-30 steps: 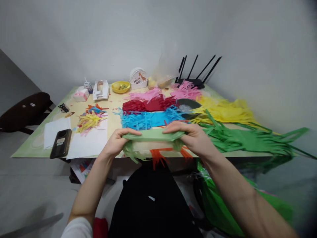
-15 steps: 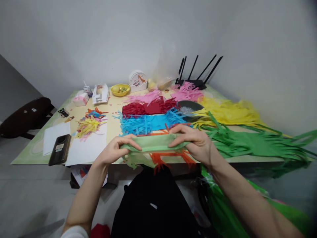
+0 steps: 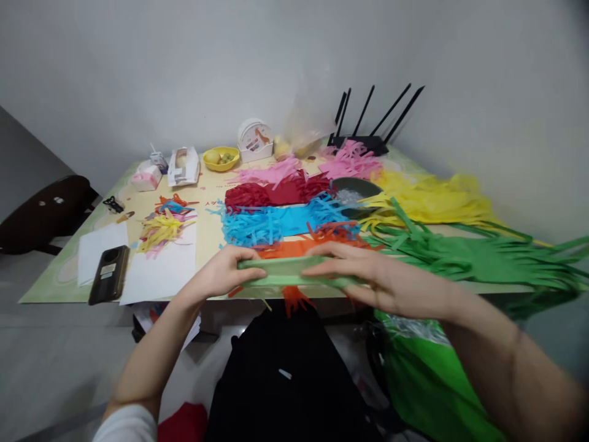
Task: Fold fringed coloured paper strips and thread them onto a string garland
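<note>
A folded strip of pale green fabric or paper (image 3: 283, 271) is stretched level between my hands at the table's front edge. My left hand (image 3: 227, 270) pinches its left end between thumb and fingers. At the right end, my right hand (image 3: 354, 270) grips the strip, its fingers laid along the top and slightly blurred. Just behind and below lies an orange fringed strip (image 3: 289, 248), partly hidden by my hands, with some fringe hanging over the edge. Beyond it are a blue fringed strip (image 3: 294, 222) and a dark red fringed strip (image 3: 280, 190).
Green (image 3: 488, 261) and yellow (image 3: 442, 199) fringed piles cover the table's right side. On the left are a phone (image 3: 108, 274), white paper (image 3: 161, 273) and colourful scraps (image 3: 163, 230). A router (image 3: 359, 144), a yellow fruit bowl (image 3: 221, 159) and a tissue pack (image 3: 147, 178) stand behind.
The pale green strip has been folded narrower and its hanging part has come up. My right hand has turned flatter over its end, and more of the orange strip shows.
</note>
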